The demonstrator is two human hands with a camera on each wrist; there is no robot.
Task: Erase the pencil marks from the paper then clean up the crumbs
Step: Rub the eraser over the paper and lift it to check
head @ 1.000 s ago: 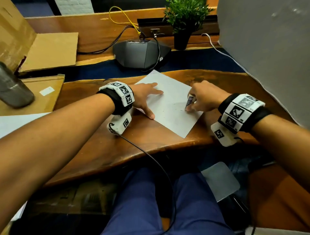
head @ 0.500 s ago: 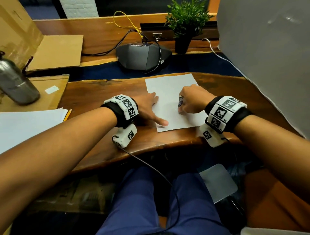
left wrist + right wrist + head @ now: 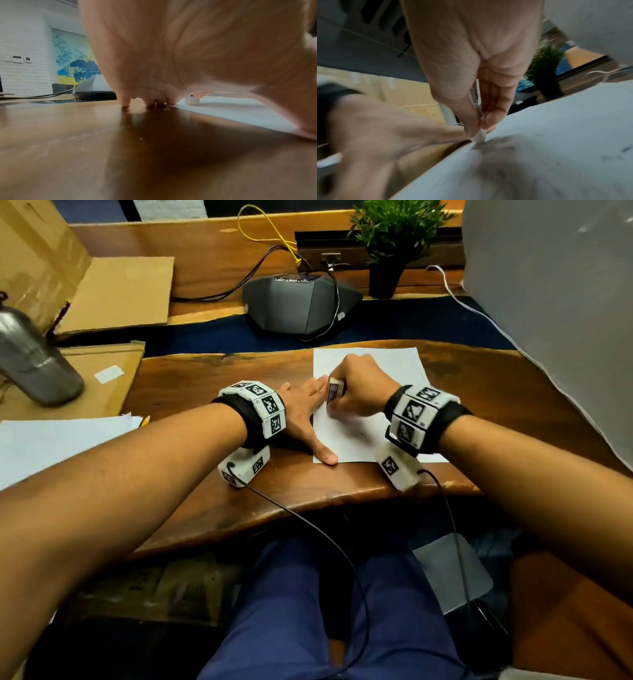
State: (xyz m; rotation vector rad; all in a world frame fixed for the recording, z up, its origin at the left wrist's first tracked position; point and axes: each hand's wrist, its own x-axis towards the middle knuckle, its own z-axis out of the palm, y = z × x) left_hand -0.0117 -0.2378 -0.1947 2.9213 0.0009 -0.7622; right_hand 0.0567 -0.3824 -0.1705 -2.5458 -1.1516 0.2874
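Observation:
A white sheet of paper (image 3: pixel 363 436) lies on the wooden desk (image 3: pixel 205 392), squared to its front edge. My right hand (image 3: pixel 356 392) pinches a white eraser (image 3: pixel 334 393) in a printed sleeve, its tip (image 3: pixel 479 137) pressed on the paper near the left edge. Faint pencil marks (image 3: pixel 626 150) and small dark crumbs (image 3: pixel 539 134) show on the paper (image 3: pixel 556 135). My left hand (image 3: pixel 305 412) lies flat with spread fingers on the paper's left edge, thumb at the near corner. Under the left palm the eraser (image 3: pixel 192 100) shows on the paper (image 3: pixel 240 112).
A grey conference phone (image 3: pixel 301 302) with cables and a potted plant (image 3: pixel 390 244) stand behind the desk. A metal bottle (image 3: pixel 30 357), cardboard (image 3: pixel 116 296), a paper stack (image 3: pixel 51 440) and a pencil tip (image 3: pixel 145 421) are at the left. A grey panel (image 3: pixel 555 302) stands at the right.
The paper has turned from slanted to square with the desk edge. My right hand with the eraser moved left and away toward the paper's left edge; my left hand shifted with the sheet.

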